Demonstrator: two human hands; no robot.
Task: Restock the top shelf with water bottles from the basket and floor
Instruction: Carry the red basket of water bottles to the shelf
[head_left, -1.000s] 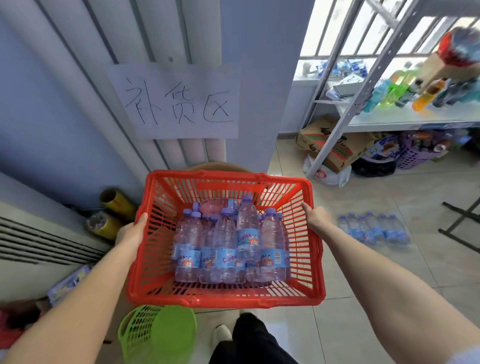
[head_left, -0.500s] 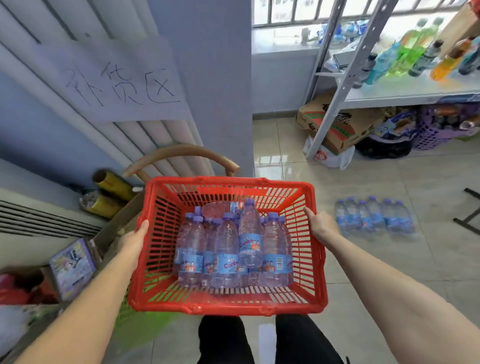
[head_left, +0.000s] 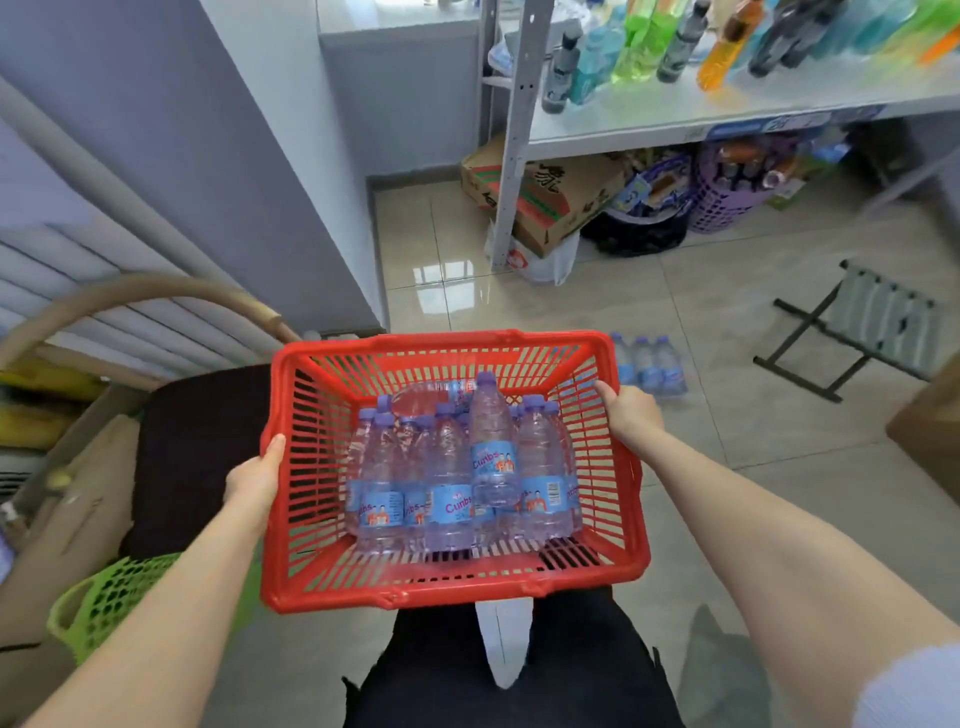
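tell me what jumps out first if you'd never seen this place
The bright red slatted plastic basket in the middle, held at its sides by the left hand and right hand, packed with clear purple-capped water bottles. Beyond it, a small pack of water bottles lies on the tiled floor, and colourful drink bottles line the grey metal shelf at upper right.

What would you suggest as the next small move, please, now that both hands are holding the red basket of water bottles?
Probably carry the red basket forward and to the right, toward the metal shelf unit. The left hand and right hand each grip a side rim, the water bottles sit inside, and nothing lies in the way except the pack of bottles on the floor.
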